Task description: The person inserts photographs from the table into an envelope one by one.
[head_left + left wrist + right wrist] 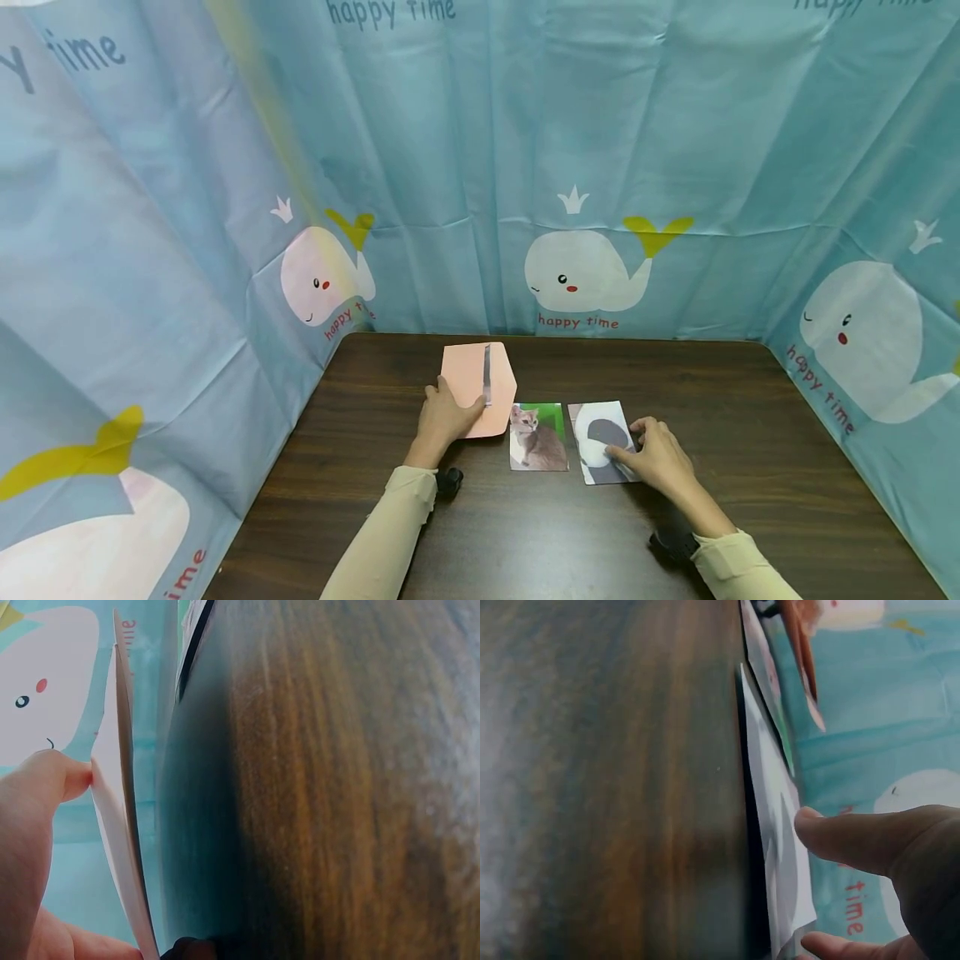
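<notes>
A pink envelope (467, 375) with a dark grey strip down its face is at the left, tilted up off the dark wooden table. My left hand (442, 417) grips its left side, thumb on the face and fingers round the edge. In the middle lies a cat photo (546, 457) with a green corner. Just right of it is a second photo (592, 421), showing a white and grey shape. My right hand (662, 458) pinches this one at its right side. In the right wrist view the thumb (832, 832) meets its face, with another fingertip at the edge.
The table (525, 533) runs back to a blue curtain (450, 167) printed with white whales, which also lines the left and right sides. A dark wrist camera (450, 483) sits on the left wrist and another camera (673, 546) on the right.
</notes>
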Action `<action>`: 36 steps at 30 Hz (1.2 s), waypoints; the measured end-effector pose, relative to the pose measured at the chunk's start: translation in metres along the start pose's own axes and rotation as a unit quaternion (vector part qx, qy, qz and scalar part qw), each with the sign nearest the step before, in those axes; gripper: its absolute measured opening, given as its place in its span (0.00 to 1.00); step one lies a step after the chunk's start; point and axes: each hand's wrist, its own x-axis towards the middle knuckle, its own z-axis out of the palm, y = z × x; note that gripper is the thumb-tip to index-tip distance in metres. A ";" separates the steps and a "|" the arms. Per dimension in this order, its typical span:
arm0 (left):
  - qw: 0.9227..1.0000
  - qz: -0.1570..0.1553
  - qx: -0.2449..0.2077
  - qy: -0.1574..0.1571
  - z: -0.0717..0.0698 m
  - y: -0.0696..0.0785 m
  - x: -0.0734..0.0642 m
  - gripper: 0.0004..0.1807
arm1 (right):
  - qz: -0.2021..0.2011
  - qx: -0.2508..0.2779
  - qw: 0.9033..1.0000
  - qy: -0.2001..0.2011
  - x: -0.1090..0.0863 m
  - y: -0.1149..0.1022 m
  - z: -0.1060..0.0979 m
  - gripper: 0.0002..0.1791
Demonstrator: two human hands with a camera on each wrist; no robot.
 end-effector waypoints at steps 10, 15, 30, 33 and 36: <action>1.000 0.001 0.000 0.000 0.001 0.000 0.000 0.63 | 0.000 -0.023 1.000 0.008 -0.005 0.004 0.002 0.38; 1.000 -0.002 0.001 -0.004 0.003 -0.001 0.000 0.64 | -0.006 -0.028 1.000 0.006 -0.006 0.001 0.000 0.37; 1.000 -0.002 0.002 -0.001 0.002 0.000 -0.001 0.64 | -0.008 -0.016 1.000 0.011 -0.002 -0.003 0.006 0.36; 1.000 -0.004 0.002 -0.005 0.003 -0.001 -0.001 0.64 | -0.008 -0.016 1.000 0.012 -0.002 -0.002 0.007 0.35; 1.000 -0.002 0.000 -0.005 0.002 -0.001 -0.002 0.64 | -0.008 -0.014 1.000 0.012 -0.002 -0.003 0.007 0.35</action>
